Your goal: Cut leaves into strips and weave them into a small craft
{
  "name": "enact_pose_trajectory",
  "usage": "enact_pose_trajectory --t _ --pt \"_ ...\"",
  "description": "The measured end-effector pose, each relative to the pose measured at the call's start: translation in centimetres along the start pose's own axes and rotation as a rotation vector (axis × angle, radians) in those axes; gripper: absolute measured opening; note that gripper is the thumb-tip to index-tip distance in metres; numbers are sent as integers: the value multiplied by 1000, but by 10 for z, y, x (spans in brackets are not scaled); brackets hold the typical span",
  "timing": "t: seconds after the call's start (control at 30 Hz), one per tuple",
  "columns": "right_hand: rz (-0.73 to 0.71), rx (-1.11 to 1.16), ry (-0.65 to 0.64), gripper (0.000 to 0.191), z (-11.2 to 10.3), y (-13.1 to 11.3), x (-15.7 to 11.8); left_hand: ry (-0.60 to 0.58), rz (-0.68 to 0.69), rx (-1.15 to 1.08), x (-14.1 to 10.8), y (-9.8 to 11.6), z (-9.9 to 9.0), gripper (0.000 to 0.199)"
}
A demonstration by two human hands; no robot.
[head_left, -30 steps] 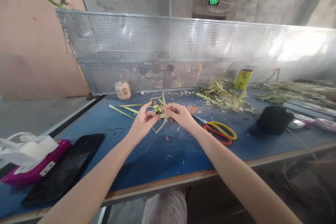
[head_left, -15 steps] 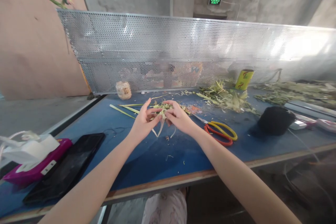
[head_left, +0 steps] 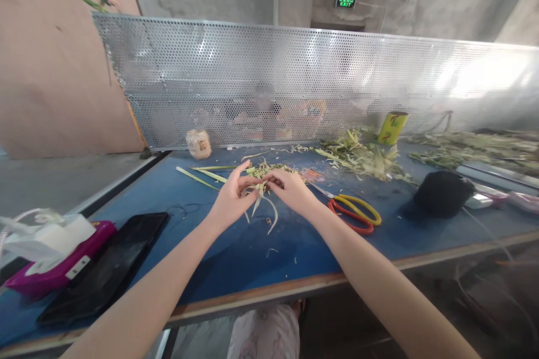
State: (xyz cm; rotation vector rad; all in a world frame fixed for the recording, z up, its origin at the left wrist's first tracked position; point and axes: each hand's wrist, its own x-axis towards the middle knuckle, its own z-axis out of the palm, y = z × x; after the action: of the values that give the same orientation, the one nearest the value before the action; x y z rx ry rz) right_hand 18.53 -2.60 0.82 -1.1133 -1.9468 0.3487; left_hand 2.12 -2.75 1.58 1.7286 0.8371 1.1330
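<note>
Between my two hands, above the blue table (head_left: 252, 269), is a small bundle of pale green leaf strips (head_left: 261, 189) with loose ends hanging down. My left hand (head_left: 234, 193) pinches it from the left with thumb and fingers. From the right, my right hand (head_left: 287, 189) has its fingertips closed on the same strips. Small green scraps (head_left: 272, 168) lie just behind the hands. Scissors with red and yellow handles (head_left: 351, 212) rest to the right of my right hand. Longer green strips (head_left: 197, 178) lie to the left.
A leaf pile (head_left: 366, 157) and a yellow-green can (head_left: 392, 127) stand at the back right, near a black spool (head_left: 443, 194). A black phone (head_left: 105, 266) and a magenta power strip (head_left: 63, 269) are at left. A perforated metal screen (head_left: 236, 84) borders the back.
The hanging strip ends have swung and now spread further down and to the right. My right hand's fingers have shifted slightly downward on the bundle, showing more of the scraps behind.
</note>
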Motion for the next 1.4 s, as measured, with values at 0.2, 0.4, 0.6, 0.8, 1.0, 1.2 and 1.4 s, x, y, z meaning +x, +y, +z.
enact_pose_trajectory --t 0.2,0.4,0.6,0.8,1.0,1.2,1.4 --pt "-153 -164 61 21 -4 -8 -3 27 -88 -177 -1 2 4 76" --pt "-268 -88 157 28 -5 -13 -7 59 -82 -229 0 3 5 79" --pt "-268 60 139 32 -8 -19 -8 7 -118 -189 -2 6 4 77" --pt "-42 279 146 24 -7 -18 -5 -37 -120 -205 -3 8 5 89" --pt "102 422 353 17 -8 -14 0 -105 -137 -136 -5 10 11 80" --pt "153 522 159 24 -8 -5 5 -97 -116 -171 -4 7 9 92" --pt "104 201 32 36 -12 -6 -1 27 -6 -24 0 -2 -2 81"
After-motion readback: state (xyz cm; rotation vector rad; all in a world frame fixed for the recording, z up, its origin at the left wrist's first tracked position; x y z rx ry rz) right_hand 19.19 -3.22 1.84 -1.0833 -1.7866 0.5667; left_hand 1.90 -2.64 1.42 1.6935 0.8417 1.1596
